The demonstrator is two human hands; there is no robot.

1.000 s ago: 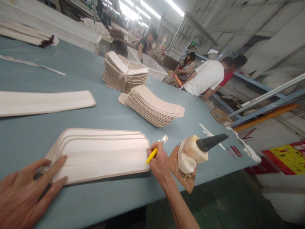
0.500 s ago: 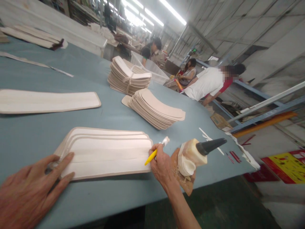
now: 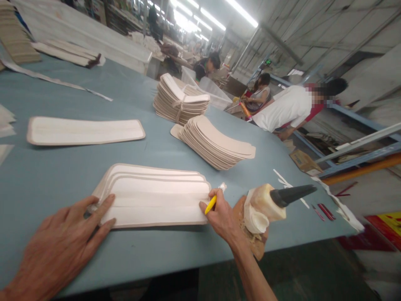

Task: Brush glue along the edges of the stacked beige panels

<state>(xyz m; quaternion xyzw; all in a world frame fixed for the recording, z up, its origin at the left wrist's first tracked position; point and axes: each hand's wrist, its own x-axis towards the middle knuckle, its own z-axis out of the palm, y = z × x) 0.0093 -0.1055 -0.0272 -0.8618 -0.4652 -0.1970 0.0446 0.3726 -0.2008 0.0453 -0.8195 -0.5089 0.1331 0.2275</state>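
My left hand (image 3: 72, 230) lies palm down at the left end of a fanned stack of pale panels with beige borders (image 3: 159, 198). Its fingers are spread, with two fingertips pressing on the top panel. At the stack's right end, my right hand (image 3: 221, 215) is closed around a brush with a yellow handle (image 3: 211, 205). The brush's whitish tip points away from me, beyond the knuckles. Just right of that hand stands a glue-crusted cream bottle with a dark cone nozzle (image 3: 266, 205), on a brown, stained piece.
Behind the panels sit a loose stack of curved beige pieces (image 3: 216, 144) and a tied bundle (image 3: 181, 100). A single panel (image 3: 86, 131) lies at left. White strips (image 3: 290, 187) and red pens (image 3: 326, 212) lie near the table's right end. Several people work beyond the table.
The view has swung left, so things appear further right. My right hand still grips the brush at the panels' right edge, its handle now foreshortened. My left hand keeps its place on the panels.
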